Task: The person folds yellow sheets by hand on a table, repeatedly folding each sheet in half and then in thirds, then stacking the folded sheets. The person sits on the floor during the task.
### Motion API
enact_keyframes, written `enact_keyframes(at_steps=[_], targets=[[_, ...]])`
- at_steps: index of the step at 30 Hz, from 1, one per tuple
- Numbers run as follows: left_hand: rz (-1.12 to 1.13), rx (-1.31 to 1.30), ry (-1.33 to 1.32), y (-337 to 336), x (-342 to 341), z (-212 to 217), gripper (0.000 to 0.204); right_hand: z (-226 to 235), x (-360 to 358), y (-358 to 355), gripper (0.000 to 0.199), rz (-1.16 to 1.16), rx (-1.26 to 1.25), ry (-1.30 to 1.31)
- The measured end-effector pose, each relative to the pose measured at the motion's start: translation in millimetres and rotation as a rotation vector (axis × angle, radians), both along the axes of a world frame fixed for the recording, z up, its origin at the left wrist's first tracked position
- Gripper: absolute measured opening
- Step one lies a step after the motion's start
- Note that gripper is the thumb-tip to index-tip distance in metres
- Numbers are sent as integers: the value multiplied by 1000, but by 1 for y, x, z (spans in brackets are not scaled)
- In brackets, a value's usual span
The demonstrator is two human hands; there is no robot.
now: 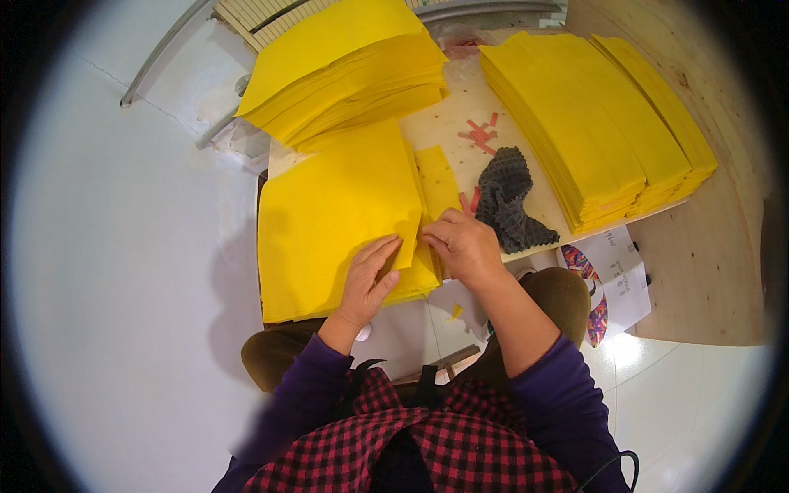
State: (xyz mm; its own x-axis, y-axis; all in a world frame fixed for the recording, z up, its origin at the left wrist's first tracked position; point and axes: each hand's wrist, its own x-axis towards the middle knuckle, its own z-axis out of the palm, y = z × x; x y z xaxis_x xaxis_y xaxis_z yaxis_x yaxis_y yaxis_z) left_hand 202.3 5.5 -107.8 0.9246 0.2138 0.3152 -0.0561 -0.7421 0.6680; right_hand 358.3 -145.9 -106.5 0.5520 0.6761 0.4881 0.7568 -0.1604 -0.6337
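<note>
In front of me lies a stack of yellow fabric-like sheets [329, 201], its top sheet reaching toward the middle of the work surface. My left hand [370, 279] rests on the near right part of this stack, fingers extended and thumb apart. Close beside it, my right hand [464, 246] is closed in a pinch at the stack's right edge. Whatever is between its fingertips is too small to make out. A narrow yellow strip [439, 177] lies just beyond the right hand. To its right is a crumpled dark grey cloth [505, 201].
Another yellow stack [345, 74] stands at the far left, and long yellow stacks [575, 123] lie at the right. Small red strips [481, 134] are scattered on the wooden board [460, 99]. A plywood panel [699, 164] rises at the right. A yellow scrap [456, 311] is below.
</note>
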Motion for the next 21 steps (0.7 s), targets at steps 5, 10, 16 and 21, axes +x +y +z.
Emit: enact_keyframes(at_steps=[5,10,16,21], targets=[[-6,32,-2,-2,0,2,53,-2,1,5,10,-13,11,11],[45,61,37,-3,0,-2,47,-2,2,7,10,-12,36,104],[86,-23,28,1,-2,-8,40,1,15,-3,10,-181,-1,287],[86,-57,19,1,-2,-10,39,8,28,-16,17,-363,-30,226]])
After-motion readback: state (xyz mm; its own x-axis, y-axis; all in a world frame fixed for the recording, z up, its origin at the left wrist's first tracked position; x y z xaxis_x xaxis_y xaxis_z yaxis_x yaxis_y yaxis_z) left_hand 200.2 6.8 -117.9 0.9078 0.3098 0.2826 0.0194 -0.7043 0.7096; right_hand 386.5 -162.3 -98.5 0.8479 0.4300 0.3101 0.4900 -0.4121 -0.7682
